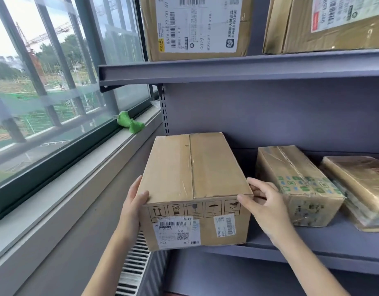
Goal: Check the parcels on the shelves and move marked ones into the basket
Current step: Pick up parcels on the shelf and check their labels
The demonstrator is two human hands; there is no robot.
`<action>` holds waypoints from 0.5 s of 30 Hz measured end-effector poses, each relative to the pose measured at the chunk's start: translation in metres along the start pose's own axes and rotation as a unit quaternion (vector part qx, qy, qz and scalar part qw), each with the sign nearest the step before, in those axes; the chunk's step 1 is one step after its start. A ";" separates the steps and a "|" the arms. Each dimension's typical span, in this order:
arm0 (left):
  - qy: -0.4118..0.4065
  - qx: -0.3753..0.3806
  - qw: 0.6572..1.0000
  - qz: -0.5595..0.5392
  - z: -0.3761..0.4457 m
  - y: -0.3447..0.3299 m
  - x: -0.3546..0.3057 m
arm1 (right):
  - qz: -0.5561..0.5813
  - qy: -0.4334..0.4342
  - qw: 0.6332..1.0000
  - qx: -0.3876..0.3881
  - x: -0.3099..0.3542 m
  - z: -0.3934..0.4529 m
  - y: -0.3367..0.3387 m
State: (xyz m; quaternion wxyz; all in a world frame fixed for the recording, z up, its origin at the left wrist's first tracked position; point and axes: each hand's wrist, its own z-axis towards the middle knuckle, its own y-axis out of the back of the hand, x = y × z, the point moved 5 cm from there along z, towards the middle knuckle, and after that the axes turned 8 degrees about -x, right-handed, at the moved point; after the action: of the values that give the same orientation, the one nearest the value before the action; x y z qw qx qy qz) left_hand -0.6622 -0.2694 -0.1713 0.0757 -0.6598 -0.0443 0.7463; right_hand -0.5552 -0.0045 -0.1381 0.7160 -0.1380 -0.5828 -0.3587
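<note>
A large brown cardboard parcel (195, 180) sits at the left end of the grey middle shelf (325, 246), its front overhanging the edge. Its front face carries handling symbols, a white barcode label and a smaller sticker. My left hand (133, 208) grips its left front corner, thumb on top. My right hand (263, 206) grips its right front corner, thumb on the top edge and fingers down the side. No basket is in view.
Right of the held parcel lie a taped box with green print (299, 184) and a flat plastic-wrapped parcel (363, 189). The upper shelf (237, 68) bears two more labelled boxes. At left are a window, its sill with a green toy (131, 122), and a radiator grille below.
</note>
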 end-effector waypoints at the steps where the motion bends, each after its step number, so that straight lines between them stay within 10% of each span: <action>1: 0.000 0.005 1.000 0.003 0.003 0.000 0.001 | -0.027 0.034 0.999 0.003 0.004 0.000 0.000; 6: -0.120 -0.047 0.969 0.212 0.004 0.005 -0.019 | -0.210 0.216 0.947 0.112 0.027 -0.006 -0.018; 10: -0.299 0.005 0.845 0.444 -0.013 -0.016 -0.052 | -0.388 0.310 0.853 0.160 0.027 -0.009 -0.043; 15: -0.215 0.072 0.715 0.661 -0.009 -0.024 -0.037 | -0.457 0.325 0.823 0.091 0.018 -0.010 -0.047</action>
State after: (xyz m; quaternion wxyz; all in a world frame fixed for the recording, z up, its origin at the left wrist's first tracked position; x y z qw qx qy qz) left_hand -0.6478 -0.2521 -0.1324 -0.4011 -0.3350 0.4422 0.7290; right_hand -0.5784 -0.0505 -0.1347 0.6274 0.3344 -0.3432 -0.6138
